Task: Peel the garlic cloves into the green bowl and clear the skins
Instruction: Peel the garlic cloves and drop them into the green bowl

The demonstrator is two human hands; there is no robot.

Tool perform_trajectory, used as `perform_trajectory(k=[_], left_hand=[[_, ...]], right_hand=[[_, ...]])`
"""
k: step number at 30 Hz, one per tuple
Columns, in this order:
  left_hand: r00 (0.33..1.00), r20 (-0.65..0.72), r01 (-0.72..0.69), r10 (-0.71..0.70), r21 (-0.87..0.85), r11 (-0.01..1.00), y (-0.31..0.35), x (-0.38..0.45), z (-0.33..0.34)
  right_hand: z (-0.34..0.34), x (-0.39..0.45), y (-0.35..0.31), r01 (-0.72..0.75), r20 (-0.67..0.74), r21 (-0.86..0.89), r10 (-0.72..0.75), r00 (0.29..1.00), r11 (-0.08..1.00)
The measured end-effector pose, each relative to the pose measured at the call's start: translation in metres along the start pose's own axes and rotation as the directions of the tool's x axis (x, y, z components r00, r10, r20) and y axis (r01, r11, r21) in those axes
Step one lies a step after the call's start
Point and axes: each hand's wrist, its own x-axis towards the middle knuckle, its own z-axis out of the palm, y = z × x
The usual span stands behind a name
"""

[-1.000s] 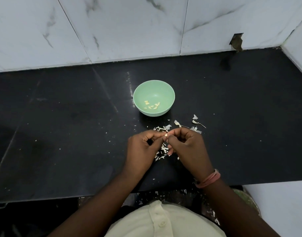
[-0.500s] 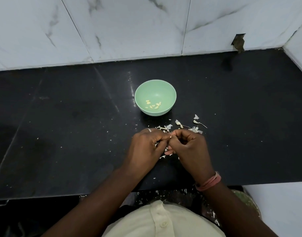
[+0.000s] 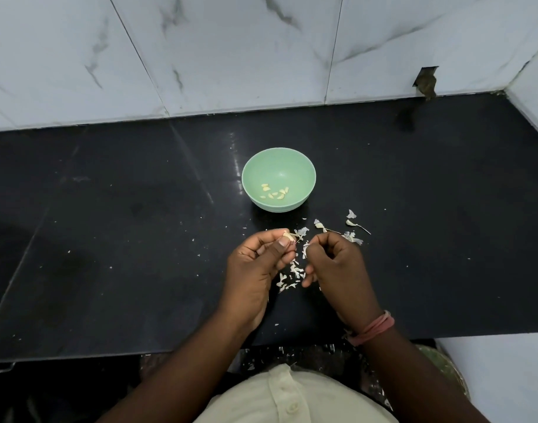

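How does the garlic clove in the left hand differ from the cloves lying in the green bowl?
The garlic clove is pinched in the left hand, above the countertop; the cloves in the bowl lie loose in the green bowl. The held clove has papery skin hanging from it; the bowl cloves look bare and yellowish. It is one clove; the bowl holds several. All are small and pale.

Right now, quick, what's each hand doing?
Left hand: pinching a garlic clove.
Right hand: fingers curled; whether it holds a bit of skin cannot be told.
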Motion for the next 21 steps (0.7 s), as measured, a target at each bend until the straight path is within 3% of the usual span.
perform_trajectory(k=[4,8,17,21], left_hand=[[0.994,0.029,0.112,-0.11,-0.129,0.985,-0.003,0.0,-0.002],[0.986,0.026,0.169,-0.167,-0.136,0.976,-0.003,0.001,-0.003],[0.975,-0.002,0.222,-0.223,-0.081,0.972,-0.004,0.005,-0.007],[0.981,-0.032,0.192,-0.191,0.019,0.981,-0.009,0.007,-0.01]], right_hand=[[0.001,0.0,0.004,0.046,-0.003,-0.031,-0.046,0.999,0.998],[0.0,0.004,0.008,0.12,-0.01,-0.193,-0.124,0.992,0.974],[0.001,0.006,0.013,0.261,-0.014,-0.47,-0.303,0.953,0.843],[-0.001,0.008,0.014,0.351,0.001,-0.404,-0.383,0.924,0.845]])
